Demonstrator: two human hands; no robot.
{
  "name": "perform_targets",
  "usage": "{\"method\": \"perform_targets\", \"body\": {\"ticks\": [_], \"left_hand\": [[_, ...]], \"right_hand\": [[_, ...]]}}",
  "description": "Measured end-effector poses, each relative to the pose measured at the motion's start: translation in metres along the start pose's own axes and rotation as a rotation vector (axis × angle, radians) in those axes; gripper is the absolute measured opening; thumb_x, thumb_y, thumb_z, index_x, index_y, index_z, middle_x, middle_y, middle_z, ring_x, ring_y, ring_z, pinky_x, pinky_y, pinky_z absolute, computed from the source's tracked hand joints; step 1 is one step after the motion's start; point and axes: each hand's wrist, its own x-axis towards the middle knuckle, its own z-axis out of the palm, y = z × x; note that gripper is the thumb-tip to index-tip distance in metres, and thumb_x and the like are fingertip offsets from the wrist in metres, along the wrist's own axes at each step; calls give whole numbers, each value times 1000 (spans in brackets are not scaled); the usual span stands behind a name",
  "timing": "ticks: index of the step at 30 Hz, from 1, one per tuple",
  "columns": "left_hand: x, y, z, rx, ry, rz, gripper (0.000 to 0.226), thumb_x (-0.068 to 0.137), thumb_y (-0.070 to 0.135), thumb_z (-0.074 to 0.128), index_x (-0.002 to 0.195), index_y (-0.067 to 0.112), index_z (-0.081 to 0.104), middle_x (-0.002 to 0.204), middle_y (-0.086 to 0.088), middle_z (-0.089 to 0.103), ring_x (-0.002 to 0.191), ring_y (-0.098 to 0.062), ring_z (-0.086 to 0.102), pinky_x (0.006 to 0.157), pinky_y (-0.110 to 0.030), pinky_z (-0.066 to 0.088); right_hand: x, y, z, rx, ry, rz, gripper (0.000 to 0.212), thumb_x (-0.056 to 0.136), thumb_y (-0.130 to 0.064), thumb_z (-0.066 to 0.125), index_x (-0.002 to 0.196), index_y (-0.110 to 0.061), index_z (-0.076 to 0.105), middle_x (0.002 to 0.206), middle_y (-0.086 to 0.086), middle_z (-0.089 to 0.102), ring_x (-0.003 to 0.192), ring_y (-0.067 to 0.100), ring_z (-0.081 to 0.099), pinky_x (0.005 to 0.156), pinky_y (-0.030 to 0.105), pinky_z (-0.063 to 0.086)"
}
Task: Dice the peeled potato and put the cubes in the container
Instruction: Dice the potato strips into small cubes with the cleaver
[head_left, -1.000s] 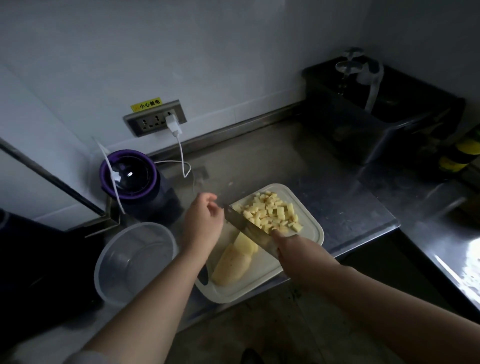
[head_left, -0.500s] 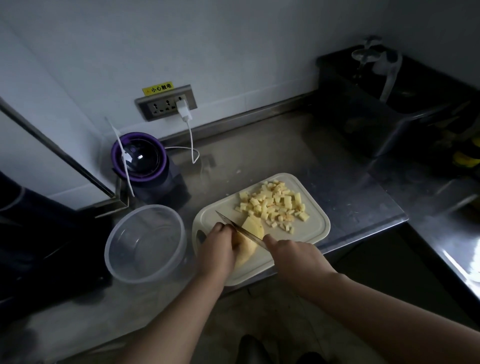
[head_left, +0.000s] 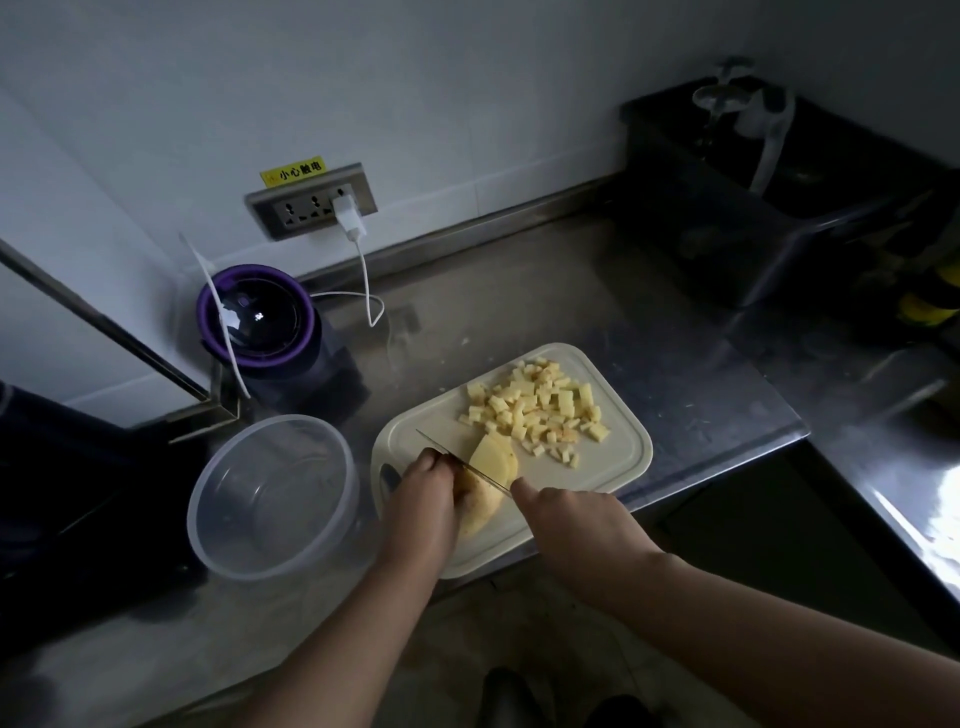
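Dim light over our steel counter (head_left: 519, 291) makes the cut harder to judge. We pin the remaining potato (head_left: 485, 491) on the cutting board (head_left: 613, 462) with our left hand (head_left: 423, 501), fingers curled over it, while our right hand (head_left: 569, 519) is closed around the knife (head_left: 462, 465), its blade set across the potato. Those left fingers sit right beside the blade, so a roll of the rounded piece could bring the edge onto them. Cubes (head_left: 540, 408) near the board's far edge could spill; the container (head_left: 272, 493) waits empty just left.
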Motion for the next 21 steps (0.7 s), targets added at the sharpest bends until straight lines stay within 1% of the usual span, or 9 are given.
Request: {"method": "perform_targets", "body": {"ticks": [5, 9, 13, 15, 18, 21], "left_hand": [[0, -1, 1, -6, -7, 4, 27, 95, 34, 53, 118, 21, 57, 128, 3, 52, 118, -17, 45, 108, -43, 35], [1, -1, 2, -15, -3, 5, 27, 95, 34, 52, 118, 20, 56, 129, 3, 50, 117, -17, 46, 107, -42, 36], [3, -2, 3, 15, -10, 6, 22, 96, 29, 53, 114, 17, 55, 128, 3, 49, 117, -18, 46, 107, -44, 35], [4, -3, 5, 8, -3, 9, 20, 95, 25, 54, 113, 17, 55, 127, 3, 49, 118, -19, 44, 107, -45, 35], [5, -4, 6, 4, 3, 14, 22, 95, 24, 54, 116, 19, 53, 129, 5, 48, 120, -17, 43, 106, -44, 36], [3, -4, 6, -45, 21, 17, 25, 94, 25, 56, 118, 22, 53, 129, 7, 48, 117, -15, 47, 106, -41, 37]], "right_hand": [[2, 2, 0, 0, -24, -20, 51, 99, -15, 49, 145, -17, 27, 87, 5, 59, 71, 15, 60, 63, 26, 49], [5, 4, 0, 18, -50, -26, 51, 99, -16, 50, 145, -17, 27, 87, 5, 59, 74, 15, 62, 67, 27, 53], [9, 5, 5, 39, -72, -16, 49, 99, -16, 50, 144, -17, 29, 84, 3, 55, 69, 13, 57, 61, 23, 47], [12, 6, 8, 37, -86, -10, 50, 99, -15, 50, 145, -17, 29, 85, 3, 56, 70, 13, 57, 62, 23, 47], [19, 8, 11, 46, -113, -3, 50, 99, -16, 51, 145, -18, 30, 89, 4, 58, 74, 14, 60, 66, 24, 51], [21, 9, 14, 75, -143, 14, 47, 100, -20, 50, 144, -20, 31, 100, 5, 62, 87, 17, 66, 76, 29, 57]]}}
